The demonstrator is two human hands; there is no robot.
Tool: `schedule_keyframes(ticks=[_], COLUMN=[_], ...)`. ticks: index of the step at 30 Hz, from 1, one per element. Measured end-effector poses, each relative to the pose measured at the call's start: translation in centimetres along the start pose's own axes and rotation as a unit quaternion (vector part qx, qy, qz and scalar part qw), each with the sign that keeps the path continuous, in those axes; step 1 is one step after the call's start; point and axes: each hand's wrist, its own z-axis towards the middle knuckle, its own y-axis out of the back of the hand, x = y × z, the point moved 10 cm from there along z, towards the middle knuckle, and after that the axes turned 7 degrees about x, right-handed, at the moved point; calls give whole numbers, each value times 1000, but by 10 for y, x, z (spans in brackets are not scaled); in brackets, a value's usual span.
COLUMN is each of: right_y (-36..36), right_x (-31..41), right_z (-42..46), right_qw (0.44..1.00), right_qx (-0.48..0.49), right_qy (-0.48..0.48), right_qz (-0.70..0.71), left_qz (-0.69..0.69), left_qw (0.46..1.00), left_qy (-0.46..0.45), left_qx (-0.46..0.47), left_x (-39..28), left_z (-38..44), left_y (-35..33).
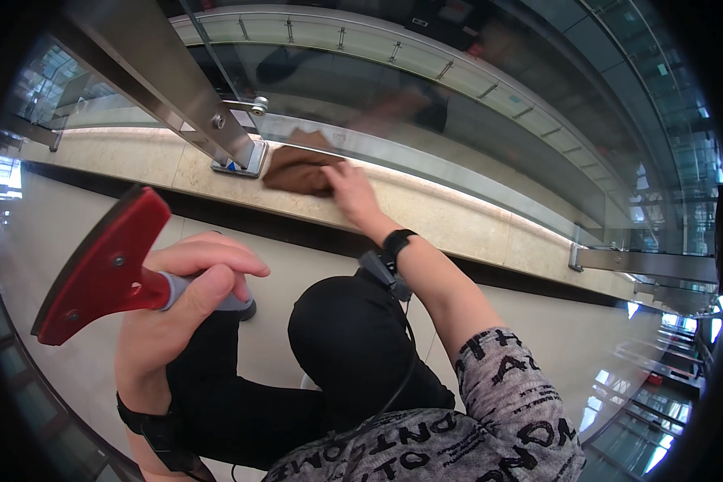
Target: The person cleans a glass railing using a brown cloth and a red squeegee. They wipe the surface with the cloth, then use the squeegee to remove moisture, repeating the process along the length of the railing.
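My left hand [184, 289] is closed around the grey handle of a squeegee with a red plastic head [111, 268] and a dark rubber edge, raised at the left above the floor. Out in front, my right hand [353, 191] grips the right end of a brown cloth [301, 167]. That cloth lies bunched on the beige stone ledge [434, 208], along the foot of a glass panel [361, 90]. Just left of the cloth stands the base plate of a steel post [241, 159].
A metal clamp [258, 106] joins the glass to the post. Farther right, another steel post [644, 265] rises from the ledge. Below the ledge runs a dark strip [313, 236] beside the pale tiled floor [265, 355]. My bent knee [349, 325] is close to the ledge.
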Motion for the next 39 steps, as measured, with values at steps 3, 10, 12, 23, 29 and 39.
schedule_keyframes(ticks=[3,10,12,23,29,39], right_y=[42,126,136,5,-18,120], right_x=[-52,-242,-253,-16,38,-196], right_z=[-53,-291,-318,-49,-31,-279], right_qw=[994,837,777,995,983,966], right_qx=[-62,-179,-189,-54,133,-61], right_qy=[-87,-508,-589,-85,90,-251], right_qz=[-19,-95,-118,23,86,19], left_qz=[-23,-14,-31,-63,-64,-51], left_qw=[1000,1000,999,997,997,999], left_qy=[0,-18,-25,-28,0,-7], left_qx=[13,1,11,-43,-46,-9], left_x=[3,-1,0,-7,0,-6], left_z=[-2,-14,-14,-11,0,5], left_y=[-2,6,5,10,0,-18])
